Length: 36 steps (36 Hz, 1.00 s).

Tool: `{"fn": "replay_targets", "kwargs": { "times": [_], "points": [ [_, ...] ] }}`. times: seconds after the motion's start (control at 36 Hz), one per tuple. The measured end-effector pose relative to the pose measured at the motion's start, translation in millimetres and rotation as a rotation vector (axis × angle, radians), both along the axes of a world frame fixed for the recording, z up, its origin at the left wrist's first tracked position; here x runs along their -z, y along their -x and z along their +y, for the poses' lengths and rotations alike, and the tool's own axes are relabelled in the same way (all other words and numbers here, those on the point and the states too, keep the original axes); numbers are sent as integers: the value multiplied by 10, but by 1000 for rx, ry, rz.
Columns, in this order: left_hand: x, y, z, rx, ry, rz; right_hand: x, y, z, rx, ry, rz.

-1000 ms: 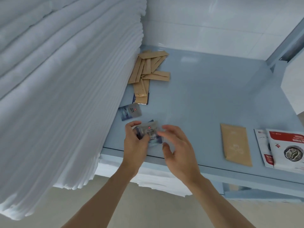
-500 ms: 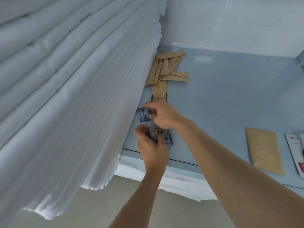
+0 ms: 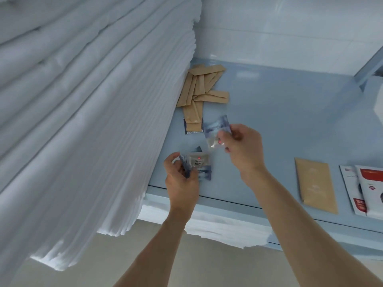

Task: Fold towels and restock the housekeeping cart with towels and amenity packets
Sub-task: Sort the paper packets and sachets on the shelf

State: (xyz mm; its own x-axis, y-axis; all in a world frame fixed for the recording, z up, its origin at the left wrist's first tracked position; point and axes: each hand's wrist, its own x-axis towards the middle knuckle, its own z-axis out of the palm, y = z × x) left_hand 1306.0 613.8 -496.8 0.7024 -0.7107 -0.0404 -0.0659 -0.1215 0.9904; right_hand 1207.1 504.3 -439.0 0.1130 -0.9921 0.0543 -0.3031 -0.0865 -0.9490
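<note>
The right hand is pinching a small blue-and-clear coffee sachet between thumb and fingertips, lifting it clear of the shelf, while the left hand is holding a small bunch of matching sachets, fingers curled round their left edge — the top one is reading "Douwe Egberts". The two grips are sitting close together, the right at about one o'clock from the left, both over the front part of the pale blue cart shelf.

At twelve o'clock from the hands a loose heap of tan stick packets is lying against the tall stack of folded white towels, which is filling the whole nine o'clock side. Out at three o'clock a flat tan envelope is resting on the shelf, and beyond it two red-and-white pouches.

The risk, as I judge it, is in the left grip: the sachets are slick and fanned, held only at one edge, so adding another could let one slide out and drop over the shelf's front lip. The right pinch is also light — a quick move might flick its sachet loose.
</note>
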Motion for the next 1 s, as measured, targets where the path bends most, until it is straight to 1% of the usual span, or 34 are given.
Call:
{"fn": "replay_targets", "kwargs": {
  "times": [0.03,0.06,0.11,0.17,0.28,0.36,0.56,0.61,0.69,0.81,0.89,1.0],
  "points": [
    [0,-11,0,9,-3,19,29,75,84,-26,-148,-134],
    [-7,-18,4,17,-5,50,79,134,190,-60,-265,-215],
    [-19,-38,4,40,3,125,224,188,372,-101,-353,-202],
    [-44,-64,13,72,16,193,335,167,491,-92,-334,-105],
    [-80,-122,31,121,58,263,381,36,537,-97,-181,139],
    [-106,-110,44,154,59,239,379,-53,603,-86,-136,171],
    [-104,-80,44,128,34,305,394,-122,674,-22,-184,134],
    [-119,-70,49,156,2,254,388,-118,662,-13,-201,135],
    [-94,-55,41,192,-77,40,360,-148,658,-48,-234,159],
    [-75,40,-6,81,-154,-211,343,-188,649,-71,-250,205],
    [-109,111,-17,-4,-148,-251,348,-193,605,-70,-252,240],
    [-89,18,39,-44,-197,-442,351,-271,557,-96,-238,262]
  ]
}}
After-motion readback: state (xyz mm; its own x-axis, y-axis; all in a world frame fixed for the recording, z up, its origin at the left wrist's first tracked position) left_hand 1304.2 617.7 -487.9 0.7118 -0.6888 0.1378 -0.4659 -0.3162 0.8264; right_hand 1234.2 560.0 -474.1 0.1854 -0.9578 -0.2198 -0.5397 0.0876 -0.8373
